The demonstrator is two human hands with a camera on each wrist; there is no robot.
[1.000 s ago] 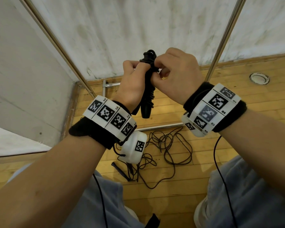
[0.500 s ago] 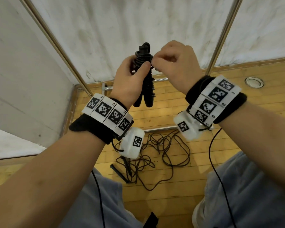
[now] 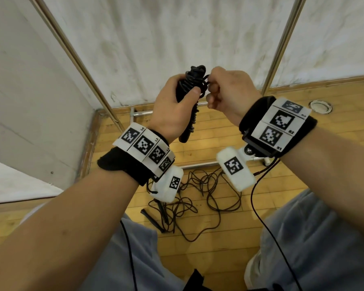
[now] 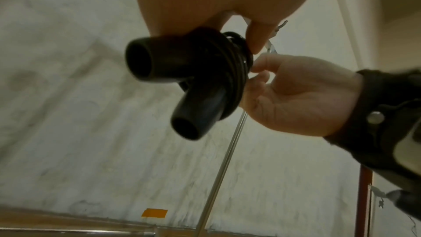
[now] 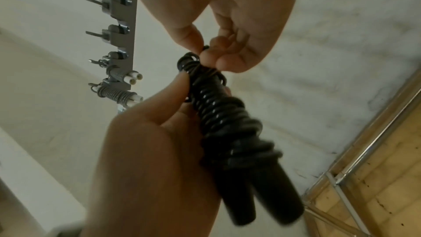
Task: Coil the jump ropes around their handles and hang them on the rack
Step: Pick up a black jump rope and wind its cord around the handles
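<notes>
From the head camera, my left hand (image 3: 172, 110) is wrapped around the black plastic jump-rope handles with their thin black cord coiled round them (image 3: 190, 89), thumb pressed across the turns so they cannot slip loose. I hold the bundle upright at chest height so my right hand (image 3: 227, 91) can reach its top, where my fingers pinch the last bit of cord, I judge to tuck the end in. Below, another thin dark jump rope lies tangled (image 3: 200, 198) on the wooden plank floor (image 3: 334, 101), waiting its turn.

The left wrist camera looks up at the two hollow handle ends, side by side, bound by the coil (image 4: 234, 71). My right fingertips (image 4: 262, 64) nip the cord at the coil's edge.

The right wrist camera shows thumb and forefinger closed on a small loop at the bundle's top (image 5: 191, 60), the left thumb (image 5: 173, 89) bracing just beneath. Behind stands the grey metal rack of pegs (image 5: 123, 30), with two white-handled ropes already hung on its lower pegs (image 5: 120, 86); this bundle is not yet there.
</notes>
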